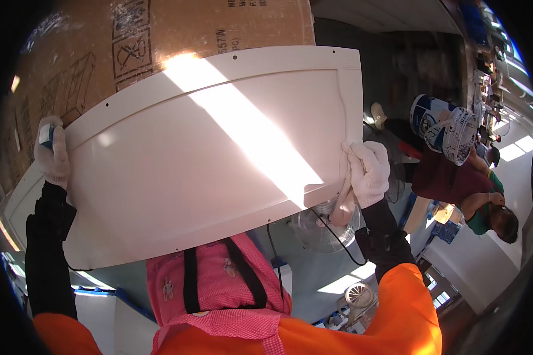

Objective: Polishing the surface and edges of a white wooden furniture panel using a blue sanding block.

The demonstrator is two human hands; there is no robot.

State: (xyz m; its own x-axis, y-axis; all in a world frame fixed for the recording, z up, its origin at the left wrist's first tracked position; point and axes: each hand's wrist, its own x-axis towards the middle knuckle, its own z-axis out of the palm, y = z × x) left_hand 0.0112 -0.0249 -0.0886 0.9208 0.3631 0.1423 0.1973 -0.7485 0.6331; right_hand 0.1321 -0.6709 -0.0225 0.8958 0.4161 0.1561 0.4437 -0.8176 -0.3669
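A large white framed panel [177,154] lies in front of me, with small dark holes along its border. At its left end my left hand [54,157], in a white knit glove, is closed around a small blue and white block [46,135] and rests by the panel's edge. My gloved right hand [371,171] is closed on a pale cloth [343,198] at the right rim. The cloth presses into the raised border and hangs past the near edge. The fingertips under the cloth are hidden.
Behind the panel is a large cardboard box [177,29] wrapped in film. A fan [326,228] stands below the near right corner, with a black cable beside it. At the right, another person [456,177] is beside a blue and white bucket [435,121].
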